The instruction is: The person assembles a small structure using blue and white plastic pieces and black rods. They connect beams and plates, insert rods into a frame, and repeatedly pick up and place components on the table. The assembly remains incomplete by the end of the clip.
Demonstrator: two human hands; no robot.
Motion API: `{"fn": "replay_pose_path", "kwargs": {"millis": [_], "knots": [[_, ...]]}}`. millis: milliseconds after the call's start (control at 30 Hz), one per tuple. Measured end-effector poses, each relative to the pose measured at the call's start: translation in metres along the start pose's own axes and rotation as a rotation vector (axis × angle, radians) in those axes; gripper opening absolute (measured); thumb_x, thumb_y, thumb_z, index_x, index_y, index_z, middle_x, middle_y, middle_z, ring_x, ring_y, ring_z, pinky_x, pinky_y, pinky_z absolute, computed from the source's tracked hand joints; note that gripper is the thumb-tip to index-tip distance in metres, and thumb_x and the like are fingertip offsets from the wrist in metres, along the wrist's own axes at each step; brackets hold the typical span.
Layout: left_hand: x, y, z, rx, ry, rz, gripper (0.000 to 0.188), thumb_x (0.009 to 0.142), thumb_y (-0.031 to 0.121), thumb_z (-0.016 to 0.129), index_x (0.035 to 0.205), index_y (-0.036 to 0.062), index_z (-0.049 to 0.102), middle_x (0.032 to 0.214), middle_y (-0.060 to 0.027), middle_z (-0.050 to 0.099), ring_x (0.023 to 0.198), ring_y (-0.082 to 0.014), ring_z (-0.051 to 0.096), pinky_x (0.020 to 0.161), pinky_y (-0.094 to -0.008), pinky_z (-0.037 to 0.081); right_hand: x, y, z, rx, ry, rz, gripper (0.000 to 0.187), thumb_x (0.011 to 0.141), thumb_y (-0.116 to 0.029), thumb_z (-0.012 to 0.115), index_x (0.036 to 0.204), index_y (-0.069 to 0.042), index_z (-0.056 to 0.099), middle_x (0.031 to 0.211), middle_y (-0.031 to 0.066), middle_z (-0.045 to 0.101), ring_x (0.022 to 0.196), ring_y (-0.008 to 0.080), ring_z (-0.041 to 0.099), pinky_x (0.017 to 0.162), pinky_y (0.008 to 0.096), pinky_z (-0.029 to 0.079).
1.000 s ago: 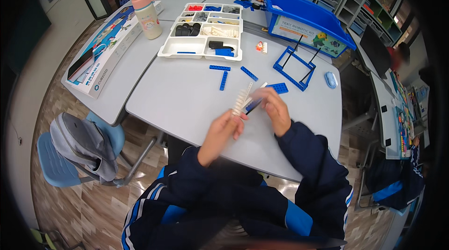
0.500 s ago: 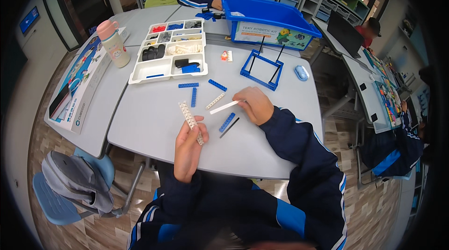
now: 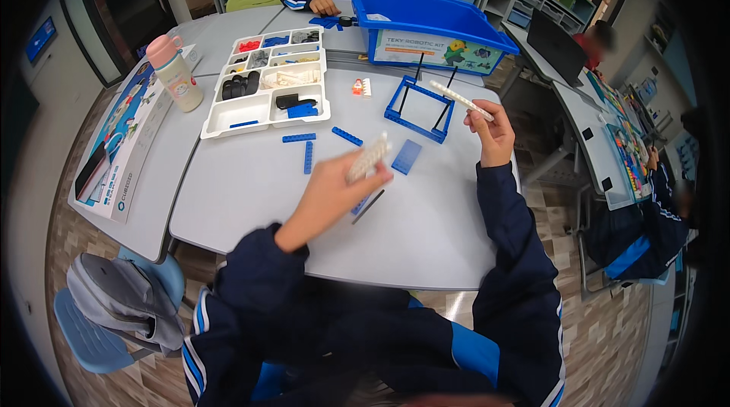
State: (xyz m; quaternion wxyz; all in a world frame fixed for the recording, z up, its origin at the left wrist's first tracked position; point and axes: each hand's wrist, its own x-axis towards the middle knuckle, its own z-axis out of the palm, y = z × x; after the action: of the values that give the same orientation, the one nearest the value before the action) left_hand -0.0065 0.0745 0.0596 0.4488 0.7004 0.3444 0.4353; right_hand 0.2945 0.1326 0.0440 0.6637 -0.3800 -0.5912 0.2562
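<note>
My left hand, smeared by motion, is closed around white building-brick beams over the middle of the table. My right hand pinches one end of a long white beam, which points up and left over a blue rectangular frame with black rods. Below the frame a flat blue plate lies on the table. Partly under my left hand are a blue beam and a thin black rod. More blue beams lie to the left.
A white sorting tray of parts stands at the left, with a bottle beyond it on a box. A big blue bin sits at the back, near a small figure. Another person's hand rests across the table.
My right hand has moved right with the white beam, uncovering the blue plate. My left hand has moved up and right with its beams. The white beam lying on the table no longer shows.
</note>
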Motion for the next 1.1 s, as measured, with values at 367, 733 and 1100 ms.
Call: {"fn": "replay_pose_path", "kwargs": {"millis": [367,733,1100], "knots": [[0.102,-0.07,0.017,-0.066,0.197,-0.039,0.035,0.09,0.028,0.071,0.115,0.0049,0.065,0.057,0.0096,0.038,0.047,-0.0027,0.033,0.046,-0.0226,0.025,-0.011,-0.01,0.014,-0.217,-0.068,-0.255,0.016,0.092,-0.002,0.065,0.107,0.003,0.062,0.095,0.0082,0.063,0.084,0.0147,0.062,0.076,0.0264,0.049],[0.084,-0.092,0.015,-0.324,0.036,-0.217,0.026,0.098,0.03,0.06,0.107,0.0046,0.061,0.062,0.0057,0.042,0.051,-0.0042,0.039,0.046,-0.0217,0.031,-0.025,0.008,0.022,-0.524,-0.253,-0.139,0.013,0.094,-0.007,0.059,0.106,-0.003,0.063,0.082,0.007,0.066,0.068,0.0147,0.062,0.061,0.0237,0.046],[0.082,-0.101,0.018,-0.298,-0.013,-0.108,0.024,0.096,0.028,0.062,0.098,0.0037,0.061,0.063,0.0032,0.049,0.053,-0.0054,0.045,0.049,-0.0222,0.035,-0.034,0.025,0.029,-0.622,-0.63,-0.007,0.017,0.09,-0.01,0.063,0.104,-0.004,0.057,0.068,0.0083,0.059,0.056,0.0166,0.058,0.053,0.0279,0.044]]}}
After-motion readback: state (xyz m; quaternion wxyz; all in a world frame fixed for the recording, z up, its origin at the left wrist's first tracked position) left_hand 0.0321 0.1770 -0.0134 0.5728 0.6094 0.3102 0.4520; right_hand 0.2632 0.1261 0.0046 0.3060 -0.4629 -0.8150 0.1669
